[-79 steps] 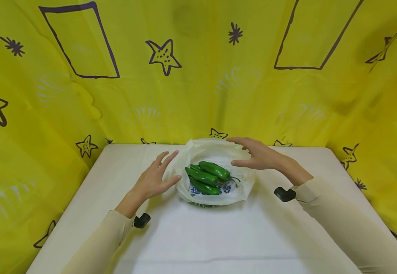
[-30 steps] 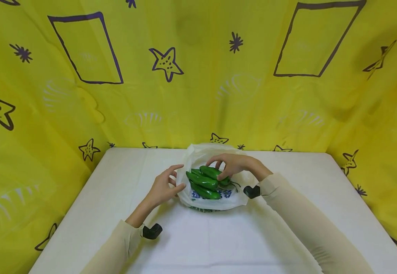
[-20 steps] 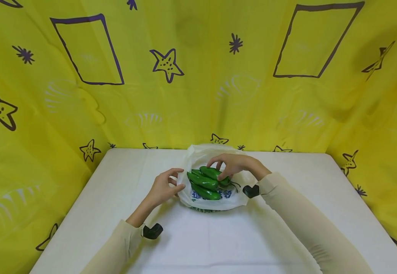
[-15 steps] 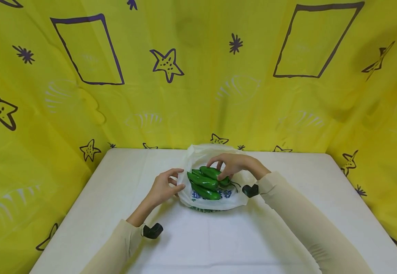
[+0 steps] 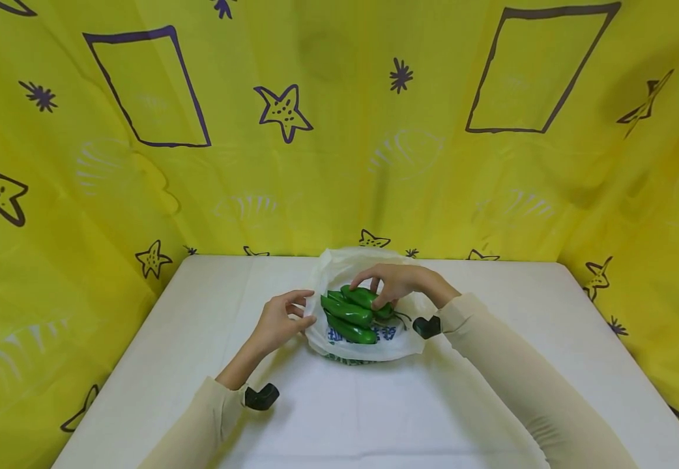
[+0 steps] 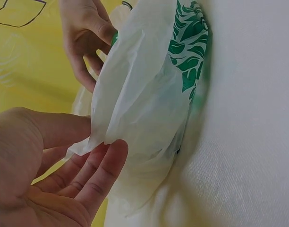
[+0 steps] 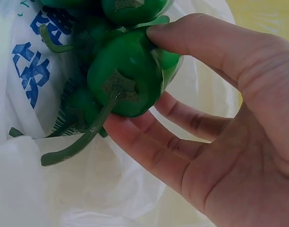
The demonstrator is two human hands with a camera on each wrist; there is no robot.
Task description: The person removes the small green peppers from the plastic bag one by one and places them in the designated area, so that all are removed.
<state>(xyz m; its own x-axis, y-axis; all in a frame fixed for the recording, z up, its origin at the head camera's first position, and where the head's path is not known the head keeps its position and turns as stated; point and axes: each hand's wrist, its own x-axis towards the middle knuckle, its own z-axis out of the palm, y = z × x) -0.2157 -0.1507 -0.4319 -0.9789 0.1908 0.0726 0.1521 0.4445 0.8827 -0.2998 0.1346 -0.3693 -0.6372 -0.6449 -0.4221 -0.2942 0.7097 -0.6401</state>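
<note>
A white, translucent plastic bag (image 5: 344,260) lies with its mouth spread, several green peppers (image 5: 348,314) inside it. My right hand (image 5: 403,280) reaches into the bag and holds the rearmost green pepper (image 7: 118,66) near its stem end, thumb on one side and fingers on the other. The pepper still lies among the others. At the bag's left side, my left hand (image 5: 277,322) pinches the rim, with the thin plastic (image 6: 135,94) between thumb and fingers in the left wrist view.
Under the bag is a white-covered table (image 5: 339,410). A yellow curtain (image 5: 339,163) printed with starfish hangs close behind it and along both sides. Blue lettering (image 7: 31,71) shows on the bag, and a green leaf print (image 6: 189,47) on its outside.
Since the earliest frame, both hands have come in: the left onto the bag's rim, the right down onto the pepper. Over the last second they have barely moved.
</note>
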